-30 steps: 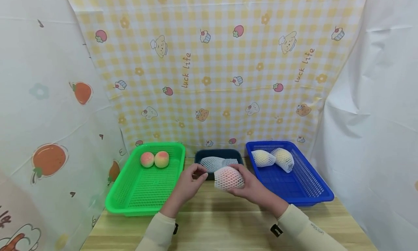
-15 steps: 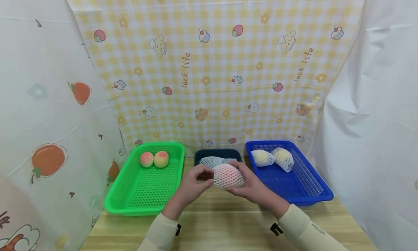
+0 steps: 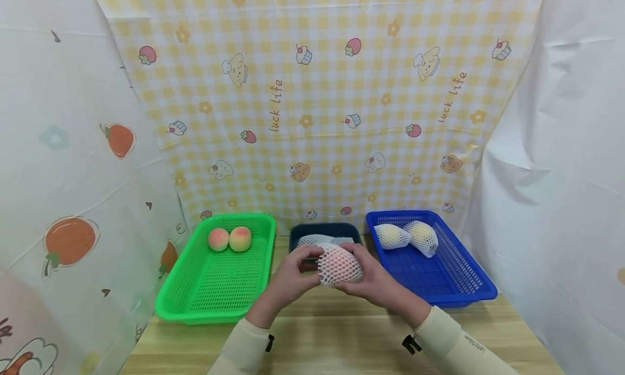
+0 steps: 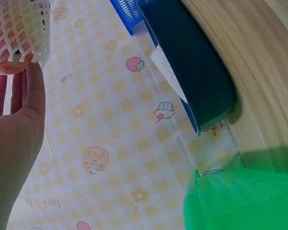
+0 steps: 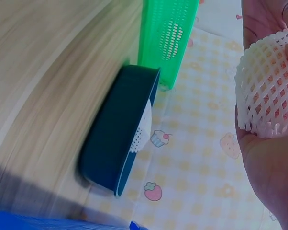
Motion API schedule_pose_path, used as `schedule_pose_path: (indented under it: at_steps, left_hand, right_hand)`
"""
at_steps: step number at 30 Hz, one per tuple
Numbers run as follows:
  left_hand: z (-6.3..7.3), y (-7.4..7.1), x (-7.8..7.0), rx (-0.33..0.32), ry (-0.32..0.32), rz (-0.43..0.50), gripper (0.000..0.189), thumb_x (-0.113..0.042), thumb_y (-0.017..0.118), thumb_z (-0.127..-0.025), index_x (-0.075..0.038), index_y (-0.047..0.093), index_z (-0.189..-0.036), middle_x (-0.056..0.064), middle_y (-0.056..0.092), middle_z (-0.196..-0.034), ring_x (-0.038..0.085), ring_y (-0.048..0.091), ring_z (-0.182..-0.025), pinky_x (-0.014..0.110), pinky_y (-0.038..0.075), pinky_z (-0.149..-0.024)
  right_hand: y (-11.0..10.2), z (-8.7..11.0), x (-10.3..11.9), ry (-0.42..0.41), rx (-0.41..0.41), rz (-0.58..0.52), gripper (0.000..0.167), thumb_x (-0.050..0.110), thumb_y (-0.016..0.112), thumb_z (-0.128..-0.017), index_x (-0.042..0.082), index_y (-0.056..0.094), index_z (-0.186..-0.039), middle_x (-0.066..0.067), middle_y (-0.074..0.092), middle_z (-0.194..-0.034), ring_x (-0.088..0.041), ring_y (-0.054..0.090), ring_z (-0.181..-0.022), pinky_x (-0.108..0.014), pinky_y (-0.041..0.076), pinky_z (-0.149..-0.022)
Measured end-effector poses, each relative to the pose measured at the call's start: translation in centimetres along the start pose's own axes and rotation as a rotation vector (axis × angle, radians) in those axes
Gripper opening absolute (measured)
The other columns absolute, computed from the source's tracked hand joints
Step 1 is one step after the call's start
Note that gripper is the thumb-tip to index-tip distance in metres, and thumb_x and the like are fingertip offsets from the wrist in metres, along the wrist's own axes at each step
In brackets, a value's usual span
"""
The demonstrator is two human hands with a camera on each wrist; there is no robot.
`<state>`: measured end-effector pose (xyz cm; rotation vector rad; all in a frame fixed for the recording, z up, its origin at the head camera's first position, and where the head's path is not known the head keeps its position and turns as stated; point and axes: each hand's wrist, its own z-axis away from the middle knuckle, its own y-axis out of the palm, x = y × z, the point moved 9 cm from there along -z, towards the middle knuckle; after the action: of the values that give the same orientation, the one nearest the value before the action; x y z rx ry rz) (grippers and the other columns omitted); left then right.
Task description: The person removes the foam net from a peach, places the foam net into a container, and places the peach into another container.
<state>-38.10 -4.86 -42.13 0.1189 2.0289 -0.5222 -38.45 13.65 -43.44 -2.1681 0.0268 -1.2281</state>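
A peach in a white foam net [image 3: 339, 264] is held up over the near edge of the dark teal bin. My right hand [image 3: 375, 279] grips it from the right, fingers and thumb curled round the wrapped fruit. From the other side my left hand [image 3: 289, 280] pinches the net's open left edge between fingertips and thumb. In the left wrist view, the pink fruit [image 4: 7, 67] shows at the mouth of the net, with left fingers [image 4: 35, 88] against the rim. Netting covers most of the peach in the right wrist view, where both hands meet it.
Two bare peaches [image 3: 229, 239] lie in the green basket [image 3: 166, 304] at left. The teal bin [image 3: 326, 226] at centre back contains white foam nets [image 3: 316, 239]. At right, the blue basket [image 3: 480, 296] holds two yellowish fruits in nets [image 3: 407, 237]. A checked cloth [image 3: 312, 93] hangs behind the wooden table [image 3: 332, 337].
My left hand has moved right, from beside the net to its open edge, and now pinches it. The right hand keeps its grip on the netted peach, which has shifted slightly left.
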Motion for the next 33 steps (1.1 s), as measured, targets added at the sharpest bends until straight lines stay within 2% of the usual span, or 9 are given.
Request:
schedule_pose_path:
  at_steps: [6, 11, 16, 22, 26, 33]
  left_hand:
    - [-0.2, 0.4, 0.5, 0.024, -0.019, 0.019, 0.051, -0.006, 0.087, -0.094, -0.01, 0.067, -0.141, 0.009, 0.059, -0.142, 0.038, 0.062, -0.13, 0.045, 0.06, -0.103]
    - [-0.3, 0.9, 0.4, 0.054, -0.05, 0.018, 0.055, 0.001, 0.084, -0.091, -0.009, 0.061, -0.141, 0.009, 0.056, -0.138, 0.031, 0.062, -0.121, 0.039, 0.063, -0.097]
    - [-0.4, 1.4, 0.6, 0.07, -0.08, 0.041, 0.059, 0.001, 0.08, -0.091, -0.01, 0.053, -0.142, 0.011, 0.056, -0.135, 0.025, 0.062, -0.116, 0.032, 0.062, -0.09]
    - [-0.5, 1.3, 0.8, 0.059, -0.078, 0.063, 0.06, -0.003, 0.082, -0.092, -0.01, 0.053, -0.144, 0.011, 0.058, -0.135, 0.024, 0.062, -0.117, 0.036, 0.061, -0.092]
    - [-0.3, 0.8, 1.1, 0.051, -0.079, 0.011, 0.062, -0.003, 0.082, -0.091, -0.012, 0.054, -0.146, 0.008, 0.058, -0.135, 0.023, 0.061, -0.116, 0.037, 0.06, -0.093]
    - [-0.1, 0.0, 0.9, 0.041, -0.067, -0.059, 0.06, -0.007, 0.082, -0.089, -0.014, 0.058, -0.143, 0.006, 0.059, -0.132, 0.022, 0.06, -0.112, 0.034, 0.057, -0.095]
  right_hand:
    - [0.4, -0.3, 0.7, -0.043, 0.006, -0.004, 0.081, 0.024, 0.092, -0.095, 0.025, 0.046, -0.161, -0.005, 0.055, -0.151, -0.024, 0.064, -0.119, -0.034, 0.06, -0.092]
    - [0.6, -0.5, 1.2, -0.066, 0.001, 0.016, 0.081, 0.022, 0.093, -0.094, 0.022, 0.047, -0.161, -0.006, 0.054, -0.152, -0.025, 0.061, -0.122, -0.033, 0.058, -0.095]
    - [0.8, -0.8, 1.4, -0.055, -0.004, 0.051, 0.085, 0.021, 0.095, -0.091, 0.021, 0.048, -0.161, -0.005, 0.055, -0.152, -0.024, 0.06, -0.125, -0.034, 0.057, -0.098]
    - [0.6, -1.1, 1.9, -0.077, -0.024, 0.119, 0.085, 0.022, 0.098, -0.087, 0.016, 0.051, -0.157, -0.005, 0.057, -0.15, -0.022, 0.06, -0.125, -0.036, 0.056, -0.1]
    - [0.5, -1.0, 2.2, -0.1, -0.024, 0.16, 0.081, 0.024, 0.098, -0.088, 0.015, 0.054, -0.155, -0.004, 0.059, -0.149, -0.02, 0.062, -0.123, -0.035, 0.057, -0.098]
    - [-0.3, -0.8, 2.8, -0.153, -0.057, 0.225, 0.067, 0.028, 0.096, -0.089, 0.023, 0.064, -0.148, 0.005, 0.066, -0.142, -0.016, 0.067, -0.119, -0.036, 0.059, -0.093]
